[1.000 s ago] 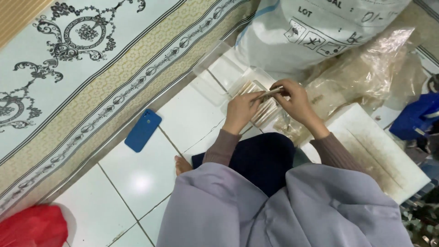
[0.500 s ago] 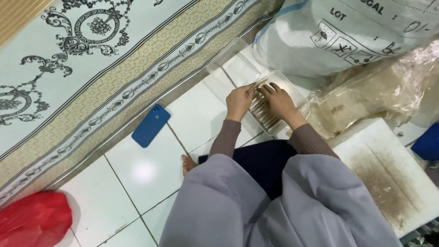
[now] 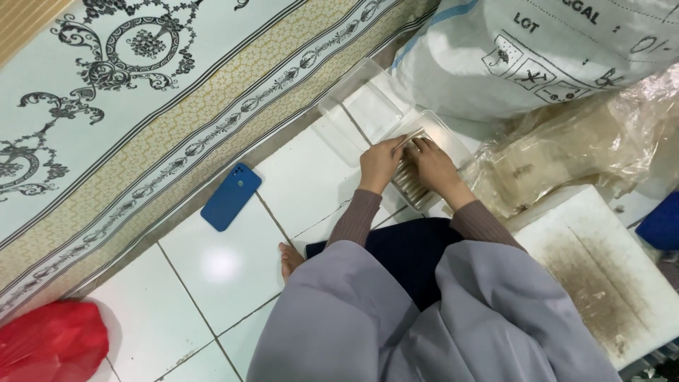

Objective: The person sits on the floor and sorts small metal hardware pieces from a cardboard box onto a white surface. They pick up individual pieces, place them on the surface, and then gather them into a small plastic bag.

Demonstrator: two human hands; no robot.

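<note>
My left hand and my right hand meet over a clear plastic tray on the white tiled floor. A row of thin brownish sticks lies in the tray. My fingertips of both hands pinch one pale stick down low against that row. The tray's clear lid lies flat just to the left of it. My wrists hide most of the row.
A blue phone lies on the tiles to the left, by the edge of a patterned carpet. A large white sack stands behind the tray, crumpled clear plastic bags and a white board lie right, a red bag bottom left.
My hands held the stick up between them a second ago; they have since dropped down onto the row in the tray. The view has shifted, bringing the lid and phone more into the middle.
</note>
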